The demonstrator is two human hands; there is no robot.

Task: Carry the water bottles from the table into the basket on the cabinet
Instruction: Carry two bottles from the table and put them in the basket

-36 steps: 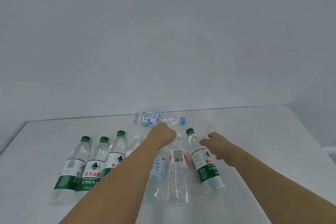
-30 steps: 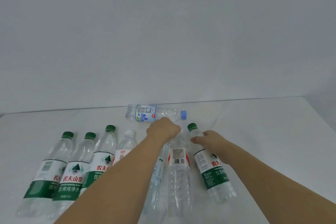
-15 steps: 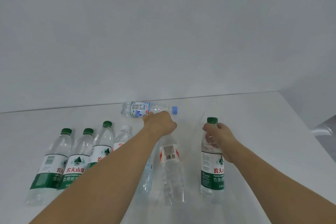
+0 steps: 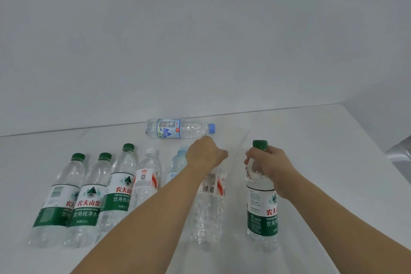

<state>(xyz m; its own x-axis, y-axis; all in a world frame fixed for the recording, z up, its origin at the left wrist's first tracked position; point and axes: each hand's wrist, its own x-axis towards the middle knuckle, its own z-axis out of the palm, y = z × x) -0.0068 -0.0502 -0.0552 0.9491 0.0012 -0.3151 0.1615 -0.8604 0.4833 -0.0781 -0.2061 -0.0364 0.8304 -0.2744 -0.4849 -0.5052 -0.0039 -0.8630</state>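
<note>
The green-capped bottle (image 4: pixel 262 202) now stands upright, its neck gripped by the right hand (image 4: pixel 270 165). The left hand (image 4: pixel 205 154) (fingers curled) clasps the red-labelled bottle (image 4: pixel 209 204), which lies flat.

A plain pale grey wall (image 4: pixel 200 40) rises behind a white tabletop (image 4: pixel 322 140) under soft, even light, a grey object (image 4: pixel 400 158) at the right edge.

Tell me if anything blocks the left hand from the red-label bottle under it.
Nothing visible does. The left hand is already over the neck of the red-label bottle, fingers curled there. The right hand grips a green-cap bottle off to the side, apart from it.
</note>
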